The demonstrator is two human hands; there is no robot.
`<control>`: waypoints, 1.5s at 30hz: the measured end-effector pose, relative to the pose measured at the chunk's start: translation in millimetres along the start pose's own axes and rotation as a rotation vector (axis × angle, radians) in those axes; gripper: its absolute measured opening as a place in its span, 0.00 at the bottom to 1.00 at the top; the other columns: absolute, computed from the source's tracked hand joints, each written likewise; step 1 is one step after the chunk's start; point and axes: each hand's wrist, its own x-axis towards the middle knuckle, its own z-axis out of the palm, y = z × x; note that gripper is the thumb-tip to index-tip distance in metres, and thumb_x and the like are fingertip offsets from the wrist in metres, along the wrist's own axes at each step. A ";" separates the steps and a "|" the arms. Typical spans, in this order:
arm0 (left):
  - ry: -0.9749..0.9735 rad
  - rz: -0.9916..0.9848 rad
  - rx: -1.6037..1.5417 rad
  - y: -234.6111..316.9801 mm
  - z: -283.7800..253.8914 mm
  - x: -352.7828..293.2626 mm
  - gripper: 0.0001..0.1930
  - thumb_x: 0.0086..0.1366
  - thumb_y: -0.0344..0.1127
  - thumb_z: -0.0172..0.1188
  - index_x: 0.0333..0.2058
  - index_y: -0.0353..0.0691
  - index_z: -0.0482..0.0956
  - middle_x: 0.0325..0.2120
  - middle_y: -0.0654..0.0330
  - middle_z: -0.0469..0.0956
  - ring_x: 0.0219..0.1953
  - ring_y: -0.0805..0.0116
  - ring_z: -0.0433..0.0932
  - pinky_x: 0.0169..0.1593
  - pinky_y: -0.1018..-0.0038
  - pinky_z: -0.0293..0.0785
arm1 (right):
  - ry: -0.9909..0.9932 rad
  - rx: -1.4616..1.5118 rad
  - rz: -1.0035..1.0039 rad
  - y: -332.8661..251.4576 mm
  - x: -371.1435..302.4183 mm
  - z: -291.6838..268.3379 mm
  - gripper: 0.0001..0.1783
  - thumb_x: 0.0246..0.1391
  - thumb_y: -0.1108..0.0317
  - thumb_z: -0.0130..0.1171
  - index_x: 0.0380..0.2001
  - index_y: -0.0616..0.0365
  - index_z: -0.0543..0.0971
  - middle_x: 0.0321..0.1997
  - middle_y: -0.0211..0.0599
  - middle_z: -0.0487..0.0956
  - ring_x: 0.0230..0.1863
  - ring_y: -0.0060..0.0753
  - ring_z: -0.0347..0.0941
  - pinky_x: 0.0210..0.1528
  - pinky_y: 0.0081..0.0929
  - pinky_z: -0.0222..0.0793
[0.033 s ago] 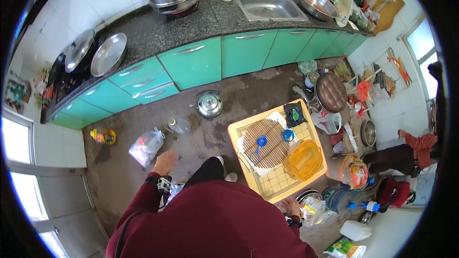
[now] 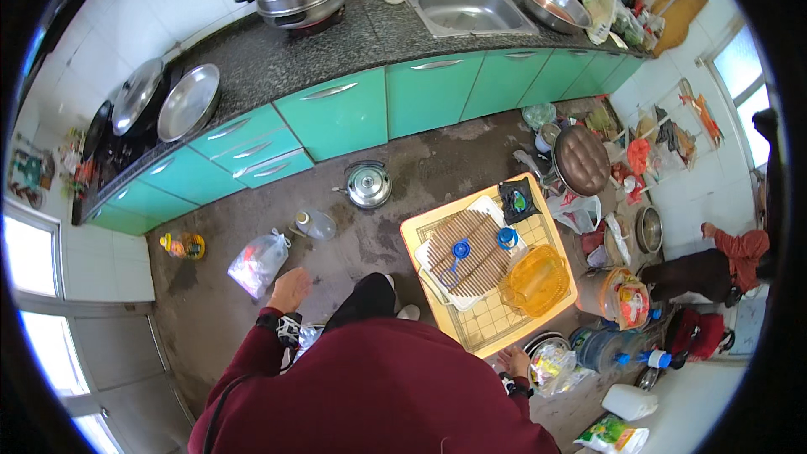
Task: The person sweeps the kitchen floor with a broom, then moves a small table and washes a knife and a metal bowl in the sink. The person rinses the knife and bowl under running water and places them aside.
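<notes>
My left hand [image 2: 290, 289] hangs over the floor with its fingers stretched out and nothing in it. Nearest to it is a knotted white plastic bag [image 2: 259, 264], apart from the hand. My right hand [image 2: 513, 362] is low beside the near edge of a small yellow table [image 2: 496, 338], fingers apart and seemingly holding nothing. Just right of that hand lies a clear plastic bag with yellow contents [image 2: 555, 368]. On the table are a round slatted mat [image 2: 483, 244], a blue-handled tool [image 2: 460, 250], a blue cap [image 2: 507, 238], an orange plastic basket [image 2: 548, 279] and a black bag [image 2: 519, 200].
A metal kettle [image 2: 368, 184], a clear plastic jug [image 2: 316, 224] and an oil bottle [image 2: 183, 245] stand on the floor. Green cabinets [image 2: 332, 113] line the far side. A brown cushioned stool [image 2: 580, 160] and large water bottles [image 2: 598, 350] crowd the right, near another person [image 2: 740, 256].
</notes>
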 end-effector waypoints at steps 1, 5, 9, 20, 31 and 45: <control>0.005 0.091 0.296 6.0 -7.7 2.9 0.25 0.62 0.29 0.57 0.57 0.33 0.64 0.45 0.52 0.76 0.50 0.60 0.76 0.49 0.66 0.75 | -0.023 0.020 0.009 0.8 7.2 6.0 0.23 0.61 0.63 0.49 0.55 0.64 0.64 0.45 0.49 0.75 0.38 0.46 0.79 0.32 0.38 0.78; 0.151 -0.121 -0.444 36.2 -35.2 27.3 0.29 0.60 0.26 0.58 0.59 0.32 0.59 0.53 0.48 0.69 0.52 0.56 0.74 0.49 0.60 0.76 | -0.102 0.045 0.011 -13.8 19.4 43.5 0.23 0.60 0.64 0.50 0.55 0.65 0.64 0.45 0.47 0.74 0.39 0.46 0.78 0.35 0.38 0.78; 0.078 -0.042 0.097 80.2 -38.3 72.4 0.28 0.65 0.39 0.54 0.60 0.36 0.58 0.58 0.47 0.64 0.57 0.52 0.68 0.56 0.52 0.69 | 0.044 0.049 0.001 -46.0 23.9 105.3 0.22 0.59 0.65 0.50 0.54 0.65 0.65 0.44 0.46 0.73 0.39 0.45 0.77 0.37 0.41 0.76; 0.250 -0.108 -0.138 290.5 -66.1 187.8 0.24 0.67 0.48 0.54 0.56 0.42 0.65 0.54 0.57 0.68 0.52 0.61 0.69 0.52 0.57 0.68 | 0.170 0.034 -0.267 -130.5 76.6 332.6 0.22 0.62 0.56 0.49 0.50 0.64 0.72 0.44 0.43 0.76 0.37 0.36 0.73 0.38 0.34 0.71; 0.125 -0.095 -0.021 351.5 18.4 247.9 0.28 0.66 0.48 0.54 0.58 0.35 0.64 0.54 0.50 0.71 0.51 0.58 0.73 0.49 0.62 0.71 | 0.289 -0.093 -0.475 -161.1 142.8 369.3 0.25 0.61 0.55 0.48 0.47 0.69 0.75 0.42 0.52 0.79 0.41 0.44 0.76 0.42 0.34 0.70; -0.332 0.092 -0.081 499.3 361.3 414.9 0.23 0.70 0.45 0.50 0.55 0.33 0.66 0.49 0.48 0.76 0.49 0.57 0.77 0.49 0.65 0.76 | 0.077 -0.196 -0.490 -480.8 243.7 365.9 0.28 0.62 0.49 0.45 0.25 0.66 0.78 0.13 0.37 0.72 0.13 0.31 0.69 0.17 0.29 0.63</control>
